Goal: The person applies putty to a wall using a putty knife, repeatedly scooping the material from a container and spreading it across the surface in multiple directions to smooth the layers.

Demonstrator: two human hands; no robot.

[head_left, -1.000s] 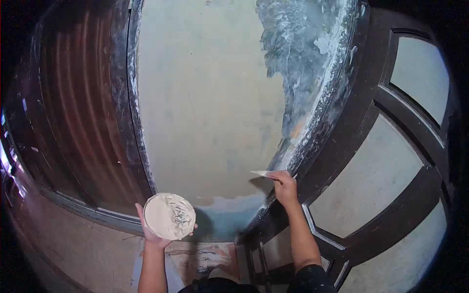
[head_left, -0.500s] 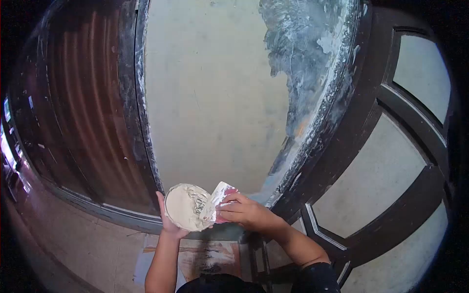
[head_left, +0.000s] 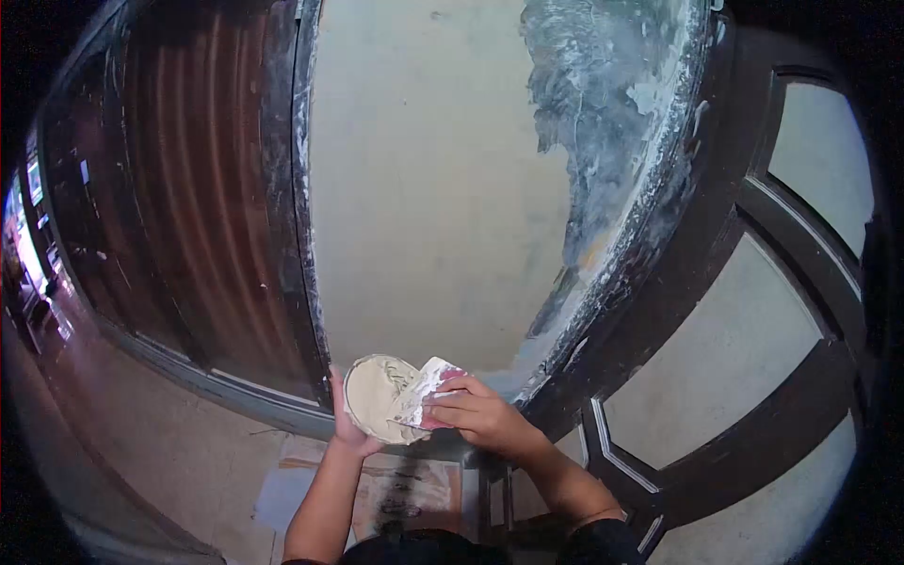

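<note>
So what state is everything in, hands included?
Left hand: supporting the tub.
Right hand: gripping the scraper.
Tub: open, tilted towards the camera.
Paste: smooth on the left, ridged near the scraper.
Scraper: smeared white, edge at the paste.
Wall panel: mostly pale, blotchy blue-grey at upper right.

scraper (head_left: 424, 390) now away from the panel (head_left: 433, 188), apparently in the pale paste (head_left: 373, 397)

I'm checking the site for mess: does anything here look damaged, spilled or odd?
The wall panel has a ragged grey-blue patch at upper right, uneven against its smooth beige. Whitish smears mark the dark frame beside it. I can't make out any spill.
</note>
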